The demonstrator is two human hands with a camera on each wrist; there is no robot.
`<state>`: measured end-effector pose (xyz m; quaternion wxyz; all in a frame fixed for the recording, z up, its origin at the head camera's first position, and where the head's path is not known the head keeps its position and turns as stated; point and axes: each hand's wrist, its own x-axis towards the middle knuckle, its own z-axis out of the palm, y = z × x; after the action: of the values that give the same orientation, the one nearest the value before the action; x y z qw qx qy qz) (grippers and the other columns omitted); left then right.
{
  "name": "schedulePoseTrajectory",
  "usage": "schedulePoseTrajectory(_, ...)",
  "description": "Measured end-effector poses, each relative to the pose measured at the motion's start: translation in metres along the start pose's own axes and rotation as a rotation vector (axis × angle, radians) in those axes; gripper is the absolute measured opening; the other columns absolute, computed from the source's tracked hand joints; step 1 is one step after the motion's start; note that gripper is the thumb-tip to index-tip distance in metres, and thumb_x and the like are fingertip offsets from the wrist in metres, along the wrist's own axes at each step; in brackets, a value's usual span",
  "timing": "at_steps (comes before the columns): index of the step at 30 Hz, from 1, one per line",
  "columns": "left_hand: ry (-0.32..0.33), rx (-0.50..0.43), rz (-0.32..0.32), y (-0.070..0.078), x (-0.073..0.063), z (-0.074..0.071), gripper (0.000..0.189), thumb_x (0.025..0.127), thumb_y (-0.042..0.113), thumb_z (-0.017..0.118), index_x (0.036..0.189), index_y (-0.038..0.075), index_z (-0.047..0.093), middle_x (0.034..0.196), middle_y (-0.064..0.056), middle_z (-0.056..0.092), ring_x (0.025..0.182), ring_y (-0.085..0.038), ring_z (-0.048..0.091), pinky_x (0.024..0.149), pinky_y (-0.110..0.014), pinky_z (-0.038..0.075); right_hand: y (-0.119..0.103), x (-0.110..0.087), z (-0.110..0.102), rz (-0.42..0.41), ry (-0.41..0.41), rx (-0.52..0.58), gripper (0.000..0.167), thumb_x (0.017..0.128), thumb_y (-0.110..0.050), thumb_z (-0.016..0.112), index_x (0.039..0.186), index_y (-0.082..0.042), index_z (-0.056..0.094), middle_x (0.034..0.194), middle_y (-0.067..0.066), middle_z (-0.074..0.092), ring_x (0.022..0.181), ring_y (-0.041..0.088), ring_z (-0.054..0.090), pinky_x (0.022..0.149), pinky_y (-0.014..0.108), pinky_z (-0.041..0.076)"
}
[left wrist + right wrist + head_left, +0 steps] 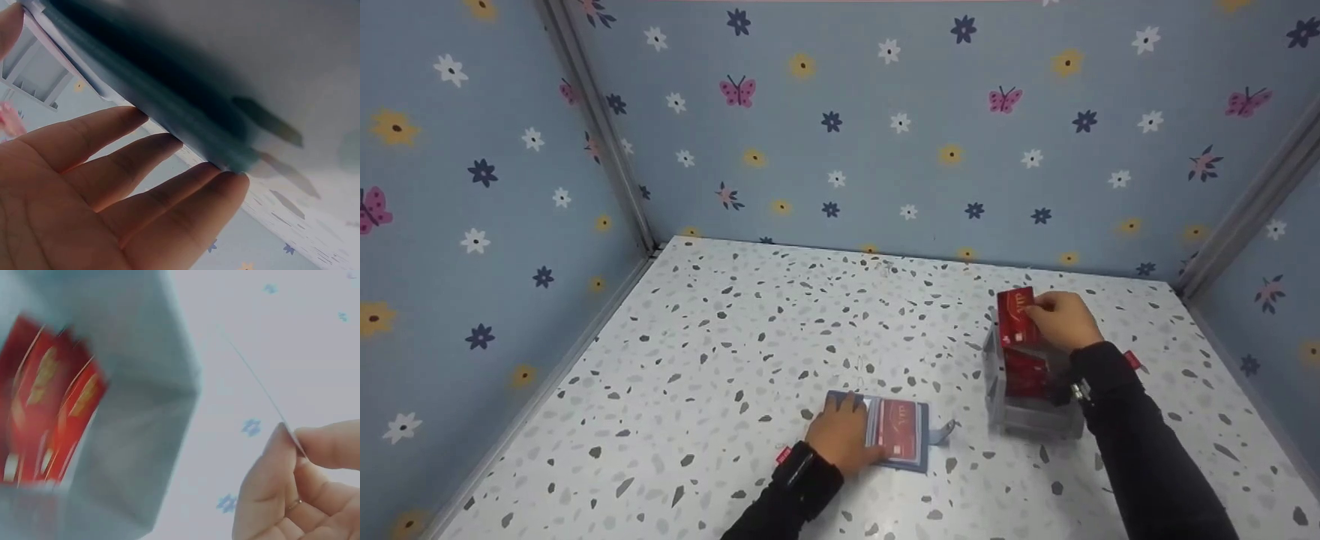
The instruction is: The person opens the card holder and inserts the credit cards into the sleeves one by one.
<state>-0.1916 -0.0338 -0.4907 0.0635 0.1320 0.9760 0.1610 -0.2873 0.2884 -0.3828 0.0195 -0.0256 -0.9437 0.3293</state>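
Observation:
A red VIP card [1015,318] is pinched between the thumb and fingers of my right hand [1065,321], above a clear plastic box [1039,420]. Inside that box lie several more red cards [53,405], seen blurred in the right wrist view. In the right wrist view the pinched card [256,374] shows edge-on, apart from the box. My left hand [840,435] rests on an open blue card holder [922,442], fingers straight over its left side. A red VIP card [898,429] sits in the holder's right-hand sleeve. In the left wrist view, fingertips [225,180] touch the holder's edge.
The holder's strap [943,432] sticks out to the right, toward the box. Both stand on a white speckled table [750,330]. Flower-patterned blue walls [870,135] enclose the table at the back and on both sides.

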Motion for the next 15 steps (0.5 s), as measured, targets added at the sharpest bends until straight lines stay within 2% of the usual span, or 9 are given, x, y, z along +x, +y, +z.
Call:
schedulePoseTrajectory(3, 0.008, 0.014, 0.009, 0.000, 0.001, 0.000, 0.083, 0.076, 0.054, 0.074, 0.135, -0.001, 0.055, 0.147, -0.024, 0.045, 0.136, -0.047, 0.041, 0.107, -0.056, 0.043, -0.009, -0.008, 0.005, -0.022, 0.012, 0.074, 0.036, 0.100, -0.018, 0.049, 0.121, 0.010, 0.060, 0.108, 0.024, 0.064, 0.086, 0.022, 0.056, 0.067, 0.023, 0.045)
schedulePoseTrajectory(7, 0.016, 0.025, 0.008, 0.000, 0.002, 0.001, 0.083, 0.076, 0.054, 0.075, 0.135, -0.001, 0.055, 0.147, -0.023, 0.046, 0.135, -0.045, 0.042, 0.106, -0.055, 0.044, -0.016, -0.020, 0.021, -0.028, -0.006, 0.223, 0.033, 0.100, -0.017, 0.051, 0.119, 0.008, 0.059, 0.104, 0.020, 0.065, 0.079, 0.014, 0.058, 0.066, 0.021, 0.051)
schedulePoseTrajectory(10, 0.018, 0.024, 0.002, 0.000, 0.002, 0.002, 0.083, 0.075, 0.053, 0.075, 0.134, -0.001, 0.055, 0.147, -0.023, 0.047, 0.135, -0.046, 0.042, 0.106, -0.056, 0.043, -0.019, -0.030, 0.037, -0.025, -0.053, 0.347, 0.029, 0.100, -0.016, 0.053, 0.117, 0.007, 0.058, 0.100, 0.015, 0.067, 0.076, 0.010, 0.061, 0.067, 0.022, 0.055)
schedulePoseTrajectory(15, 0.010, 0.011, 0.001, 0.000, 0.002, 0.001, 0.082, 0.075, 0.053, 0.076, 0.134, -0.001, 0.056, 0.147, -0.024, 0.046, 0.135, -0.045, 0.042, 0.106, -0.057, 0.043, -0.027, -0.047, 0.070, -0.039, -0.174, 0.514, 0.022, 0.098, -0.012, 0.054, 0.111, 0.005, 0.057, 0.095, 0.011, 0.069, 0.074, 0.012, 0.066, 0.068, 0.026, 0.058)
